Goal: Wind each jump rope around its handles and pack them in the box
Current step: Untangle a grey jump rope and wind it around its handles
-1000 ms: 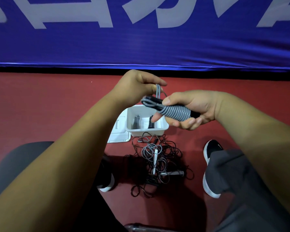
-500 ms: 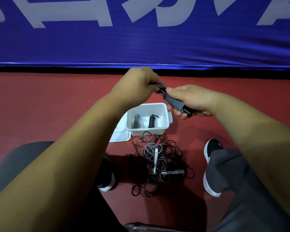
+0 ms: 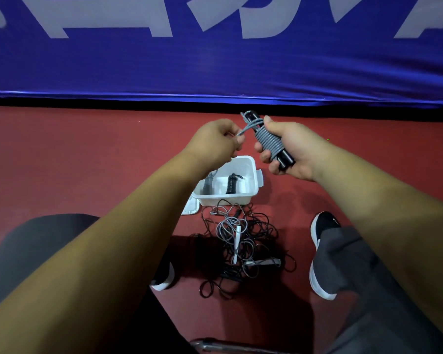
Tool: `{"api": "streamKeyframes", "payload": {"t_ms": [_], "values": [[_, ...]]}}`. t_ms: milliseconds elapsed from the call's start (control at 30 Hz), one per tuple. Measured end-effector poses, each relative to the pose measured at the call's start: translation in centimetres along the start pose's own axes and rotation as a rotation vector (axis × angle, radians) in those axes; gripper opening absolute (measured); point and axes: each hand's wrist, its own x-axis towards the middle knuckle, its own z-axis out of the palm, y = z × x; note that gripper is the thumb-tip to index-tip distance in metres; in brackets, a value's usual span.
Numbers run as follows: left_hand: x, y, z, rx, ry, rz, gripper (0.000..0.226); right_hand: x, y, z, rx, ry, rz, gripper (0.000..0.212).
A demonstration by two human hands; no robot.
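Note:
My right hand [image 3: 289, 149] grips a pair of black handles with grey rope coiled tightly round them, the jump rope bundle [image 3: 267, 140], tilted up to the left. My left hand [image 3: 216, 141] pinches the loose grey rope end [image 3: 246, 129] that leads off the top of the coil. Below my hands a white box [image 3: 251, 192] stands on the red floor with two wound ropes inside, one grey [image 3: 208, 183] and one black [image 3: 232, 182]. In front of the box lies a tangled pile of black and grey ropes [image 3: 241, 246] with a white handle [image 3: 237, 241] in it.
A white lid [image 3: 191, 208] lies left of the box. My two black shoes [image 3: 322, 241] [image 3: 164, 277] flank the rope pile. A blue banner [image 3: 215, 60] hangs along the far edge of the floor. A metal bar [image 3: 228, 346] shows at the bottom.
The bundle has swung from pointing left to tilted upright in my right hand. My left hand has pulled the grey rope end out to the left and lower.

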Motion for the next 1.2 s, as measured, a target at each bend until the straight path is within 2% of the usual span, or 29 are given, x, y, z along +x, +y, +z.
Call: {"api": "streamKeyframes", "payload": {"t_ms": [133,267,333,500,667,833,1000,1200], "values": [[-0.2,0.4,0.9,-0.246,-0.044,-0.042,0.009,-0.1,-0.5,0.3,0.098,-0.029,0.027,0.043],[0.2,0.8,0.7,-0.543,-0.109,0.016,0.012,-0.4,-1.2,-0.1,0.108,-0.011,0.024,0.041],[0.6,0.9,0.6,-0.600,-0.105,0.043,0.016,-0.7,-1.5,-0.2,0.118,-0.005,0.022,0.038],[0.7,0.3,0.1,-0.422,-0.129,0.130,0.015,-1.1,-1.8,-0.4,0.080,-0.001,-0.014,0.043],[0.3,0.2,-0.4,-0.296,-0.196,0.160,0.022,-1.2,-2.5,-1.0,0.079,-0.004,-0.025,0.032],[0.0,0.1,-0.9,-0.098,-0.247,0.225,0.021,-1.8,-2.7,-1.3,0.061,-0.058,-0.012,0.032],[-0.1,-1.3,-1.9,-0.078,-0.358,0.222,0.020,-2.7,-2.9,-1.4,-0.030,-0.148,-0.004,0.034],[0.9,-2.5,-2.6,0.106,-0.268,0.169,0.014,-3.2,-2.4,-1.2,-0.226,-0.293,0.068,0.044]]}}
